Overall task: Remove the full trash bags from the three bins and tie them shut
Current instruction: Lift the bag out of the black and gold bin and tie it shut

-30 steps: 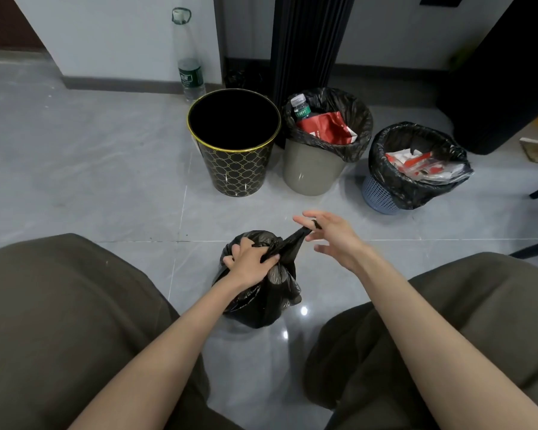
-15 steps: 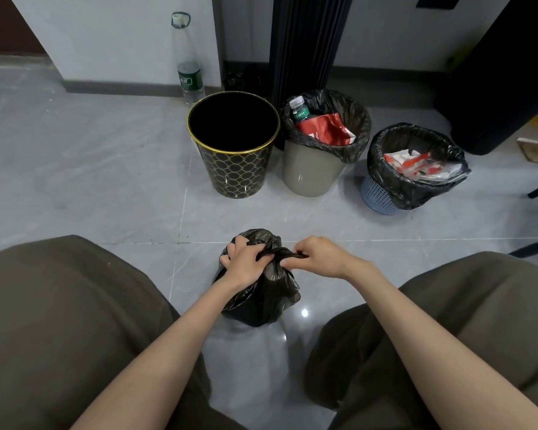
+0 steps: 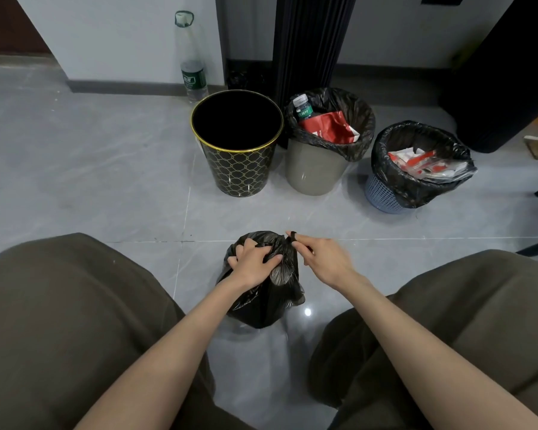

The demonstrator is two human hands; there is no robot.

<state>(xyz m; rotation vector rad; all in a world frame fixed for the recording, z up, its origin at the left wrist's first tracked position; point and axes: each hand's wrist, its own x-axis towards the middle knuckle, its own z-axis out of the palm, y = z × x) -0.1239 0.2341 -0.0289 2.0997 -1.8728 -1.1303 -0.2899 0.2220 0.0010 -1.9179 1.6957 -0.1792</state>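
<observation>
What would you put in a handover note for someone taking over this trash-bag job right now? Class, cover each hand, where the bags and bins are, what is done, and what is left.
Left hand grips the gathered neck of the removed bag, which sits on the floor.
Right hand pinches a loose tail of that bag's top.
Done: the black-and-gold bin shows no liner over its rim.
Left: finish this knot, which does not look complete. Then lift out and tie the grey-bin bag and the blue-bin bag, both full, to the right of the unlined bin.
</observation>
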